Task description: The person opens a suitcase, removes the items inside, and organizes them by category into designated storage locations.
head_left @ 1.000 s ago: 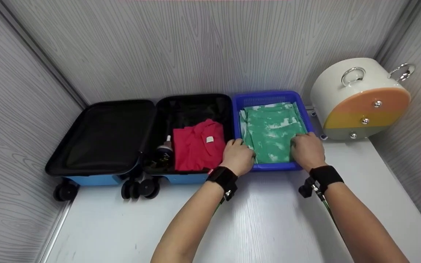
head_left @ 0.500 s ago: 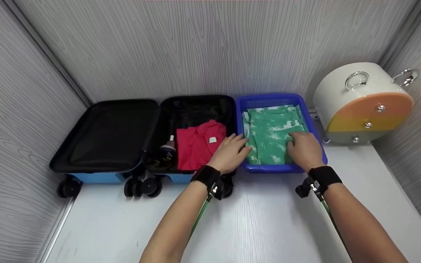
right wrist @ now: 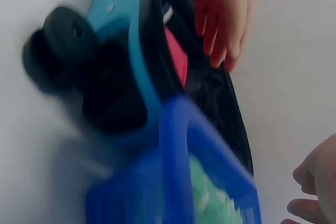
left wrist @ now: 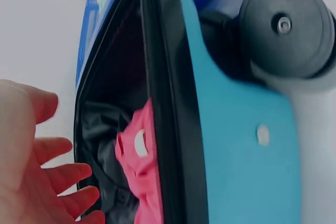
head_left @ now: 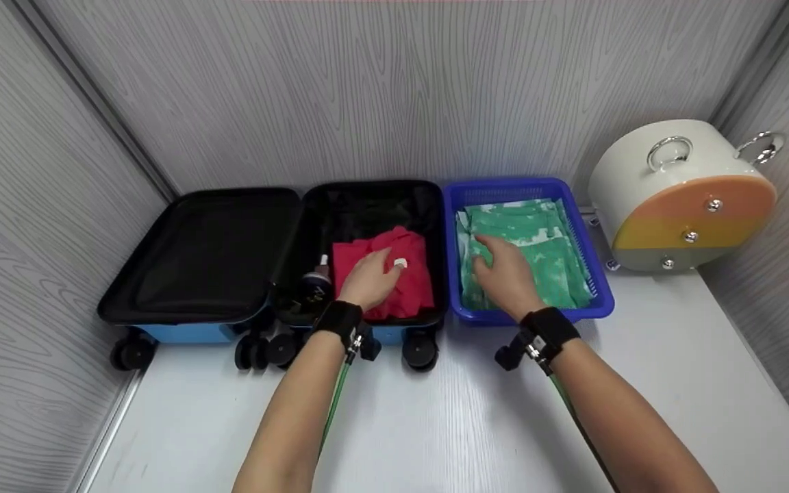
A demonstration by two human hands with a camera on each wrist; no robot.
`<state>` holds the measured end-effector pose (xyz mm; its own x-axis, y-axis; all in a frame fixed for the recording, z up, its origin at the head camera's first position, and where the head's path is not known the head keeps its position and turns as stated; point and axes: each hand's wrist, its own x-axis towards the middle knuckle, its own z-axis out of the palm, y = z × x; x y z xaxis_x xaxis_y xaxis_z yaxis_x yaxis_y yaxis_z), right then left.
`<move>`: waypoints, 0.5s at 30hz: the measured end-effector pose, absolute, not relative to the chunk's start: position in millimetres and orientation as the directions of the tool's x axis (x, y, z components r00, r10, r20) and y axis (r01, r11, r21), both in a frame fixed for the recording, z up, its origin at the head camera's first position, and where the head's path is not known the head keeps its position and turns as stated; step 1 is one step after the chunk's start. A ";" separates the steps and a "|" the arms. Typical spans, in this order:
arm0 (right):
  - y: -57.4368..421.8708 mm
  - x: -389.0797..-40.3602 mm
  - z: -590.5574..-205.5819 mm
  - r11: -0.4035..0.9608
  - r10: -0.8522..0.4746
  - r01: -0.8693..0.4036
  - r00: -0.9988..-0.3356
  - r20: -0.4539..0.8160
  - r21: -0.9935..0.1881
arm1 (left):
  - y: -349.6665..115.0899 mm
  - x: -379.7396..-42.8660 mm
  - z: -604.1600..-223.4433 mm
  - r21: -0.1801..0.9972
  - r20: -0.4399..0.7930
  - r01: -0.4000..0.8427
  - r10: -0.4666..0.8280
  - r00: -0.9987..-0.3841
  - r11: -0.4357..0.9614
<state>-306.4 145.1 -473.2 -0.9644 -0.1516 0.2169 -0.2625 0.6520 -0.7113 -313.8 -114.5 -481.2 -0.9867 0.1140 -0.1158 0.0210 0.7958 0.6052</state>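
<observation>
My left hand (head_left: 369, 279) is above the red folded shirt (head_left: 411, 291) in the suitcase's right half (head_left: 375, 186). In the left wrist view its fingers (left wrist: 68, 176) are spread and hold nothing. My right hand (head_left: 506, 274) hovers over the left part of the blue basket (head_left: 600, 309), its fingers loosely bent with nothing in them. Folded green and white cloth (head_left: 559, 263) lies in that basket. A dark bottle with a pale tip (head_left: 315, 284) lies left of the shirt, inside the suitcase.
The suitcase's other half (head_left: 203, 253) lies open at the left. Black wheels (head_left: 420, 350) stick out toward the front. A white rounded case (head_left: 682, 198) with a striped front and ring handles stands right of the basket. A grey wood-grain wall (head_left: 367, 89) rises behind.
Both hands have come off the basket and green cloth and moved left. The left hand has gone over the red shirt, the right hand to the basket's left part.
</observation>
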 end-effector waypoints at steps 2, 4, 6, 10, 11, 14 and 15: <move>128.1 -304.8 -472.2 0.621 -0.161 -0.256 -0.967 0.199 -0.741 | -124.0 -313.4 -482.4 0.600 -0.139 -0.024 0.075 -0.987 0.800; 112.3 -303.1 -471.5 0.590 -0.173 -0.250 -0.968 0.182 -0.768 | -133.0 -313.1 -484.0 0.593 -0.151 -0.062 0.036 -0.988 0.803; 98.0 -301.0 -471.5 0.559 -0.194 -0.247 -0.967 0.165 -0.792 | -141.7 -312.6 -486.0 0.589 -0.165 -0.100 -0.002 -0.986 0.802; 73.1 -297.0 -473.1 0.542 -0.252 -0.261 -0.957 0.142 -0.799 | -157.7 -310.6 -489.7 0.586 -0.207 -0.173 -0.061 -0.977 0.791; 67.7 -296.2 -473.8 0.546 -0.270 -0.268 -0.953 0.136 -0.794 | -161.2 -309.8 -490.7 0.583 -0.215 -0.188 -0.074 -0.974 0.790; 54.5 -294.7 -477.1 0.564 -0.311 -0.256 -0.946 0.086 -0.785 | -169.2 -307.6 -493.9 0.580 -0.241 -0.223 -0.097 -0.966 0.783; 51.2 -294.8 -478.8 0.570 -0.321 -0.249 -0.945 0.067 -0.783 | -171.3 -307.0 -495.4 0.579 -0.243 -0.230 -0.104 -0.964 0.782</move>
